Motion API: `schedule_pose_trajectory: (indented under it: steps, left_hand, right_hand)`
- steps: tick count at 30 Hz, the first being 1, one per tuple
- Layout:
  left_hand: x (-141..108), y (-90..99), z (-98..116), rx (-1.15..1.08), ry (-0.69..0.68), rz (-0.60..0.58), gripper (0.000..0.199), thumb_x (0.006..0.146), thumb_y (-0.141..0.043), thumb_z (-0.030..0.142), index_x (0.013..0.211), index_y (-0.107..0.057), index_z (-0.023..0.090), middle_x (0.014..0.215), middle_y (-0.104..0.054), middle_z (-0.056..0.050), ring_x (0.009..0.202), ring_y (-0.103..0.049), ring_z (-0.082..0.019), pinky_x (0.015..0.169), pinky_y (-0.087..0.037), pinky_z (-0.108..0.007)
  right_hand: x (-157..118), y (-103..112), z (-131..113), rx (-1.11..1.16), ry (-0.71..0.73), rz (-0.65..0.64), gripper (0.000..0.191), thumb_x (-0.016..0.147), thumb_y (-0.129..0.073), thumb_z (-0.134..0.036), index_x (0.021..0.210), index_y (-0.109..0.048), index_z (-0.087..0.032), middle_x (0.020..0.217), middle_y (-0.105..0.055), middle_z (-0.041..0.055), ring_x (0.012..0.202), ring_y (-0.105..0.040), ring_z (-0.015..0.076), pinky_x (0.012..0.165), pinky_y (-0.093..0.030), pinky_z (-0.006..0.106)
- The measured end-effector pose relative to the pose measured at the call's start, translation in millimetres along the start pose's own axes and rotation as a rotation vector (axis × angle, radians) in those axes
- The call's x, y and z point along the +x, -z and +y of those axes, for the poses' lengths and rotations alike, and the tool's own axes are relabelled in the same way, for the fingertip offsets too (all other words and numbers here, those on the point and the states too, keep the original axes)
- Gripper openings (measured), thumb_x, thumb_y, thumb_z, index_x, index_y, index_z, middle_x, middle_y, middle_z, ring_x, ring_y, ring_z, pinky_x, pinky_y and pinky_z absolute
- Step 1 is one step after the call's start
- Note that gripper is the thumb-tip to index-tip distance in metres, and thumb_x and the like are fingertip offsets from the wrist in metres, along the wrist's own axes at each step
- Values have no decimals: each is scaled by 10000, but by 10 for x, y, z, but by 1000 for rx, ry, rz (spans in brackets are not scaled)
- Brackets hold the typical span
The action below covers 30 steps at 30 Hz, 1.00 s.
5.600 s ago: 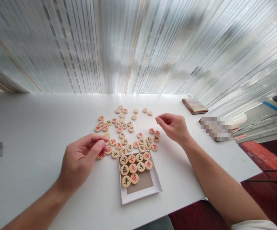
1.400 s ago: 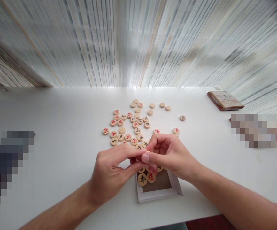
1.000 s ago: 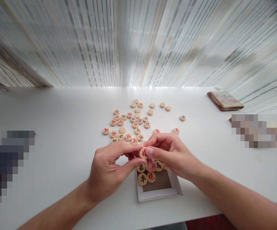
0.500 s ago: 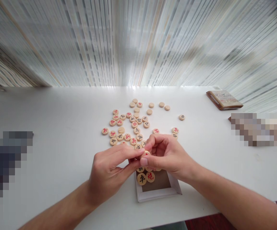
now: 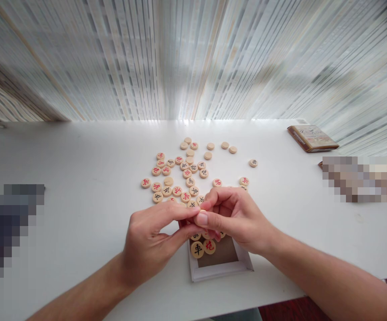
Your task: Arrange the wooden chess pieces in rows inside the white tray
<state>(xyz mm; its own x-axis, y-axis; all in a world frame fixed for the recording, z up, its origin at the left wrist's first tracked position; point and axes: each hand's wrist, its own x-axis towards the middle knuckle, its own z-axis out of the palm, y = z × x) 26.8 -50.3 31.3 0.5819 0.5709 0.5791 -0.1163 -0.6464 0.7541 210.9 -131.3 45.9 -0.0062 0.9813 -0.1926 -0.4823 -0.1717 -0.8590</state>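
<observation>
My left hand and my right hand meet above a shallow white box. Both pinch a round wooden piece between fingertips; only its edge shows. Inside the box lie a piece with a black character, one with a red character and others partly covered by my hands. Beyond my hands several round pieces with red or black characters are scattered on the white table. Some pieces show plain faces.
A flat brown box lies at the back right. In front of it is a blurred-out object. Another blurred dark object is at the left. Striped curtains hang behind the table.
My right thumb has moved over the held piece, whose red mark showed before and is now covered. The box and the scattered pieces have stayed in place.
</observation>
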Motion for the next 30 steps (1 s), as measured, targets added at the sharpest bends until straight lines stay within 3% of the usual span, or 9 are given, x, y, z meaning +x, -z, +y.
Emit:
schedule_pose_trajectory:
  steps: [13, 18, 26, 30]
  left_hand:
    - [-32, 12, 39, -62, 84, 27, 283, 859, -892, 143, 1090, -816, 287, 902, -851, -21, 740, -786, -205, 667, -650, -336]
    - [-42, 28, 16, -72, 71, 27, 340, 855, -888, 111, 1126, -818, 304, 943, -850, -7, 795, -795, -197, 714, -654, -325]
    - [-19, 36, 28, -83, 81, 30, 257, 873, -889, 187, 1093, -827, 305, 904, -843, -12, 782, -789, -209, 676, -658, -323]
    - [-34, 35, -4, -104, 108, 39, 293, 854, -901, 155, 1109, -825, 278, 912, -838, -15, 762, -778, -186, 696, -662, -297]
  right_hand:
    - [15, 91, -8, -6, -14, -107, 187, 835, -940, -282, 881, -811, -154, 681, -778, 20, 560, -694, 98, 545, -602, 180]
    - [18, 84, -14, 31, -50, -121, 224, 774, -980, -215, 902, -806, -156, 716, -788, 14, 585, -695, 93, 568, -595, 181]
    - [31, 84, 25, 89, -66, -123, 364, 627, -1017, -58, 882, -774, -153, 785, -802, 5, 660, -732, 88, 626, -613, 163]
    - [37, 85, 24, 67, -41, -126, 347, 667, -1013, -111, 925, -790, -170, 775, -788, -3, 650, -717, 88, 610, -600, 163]
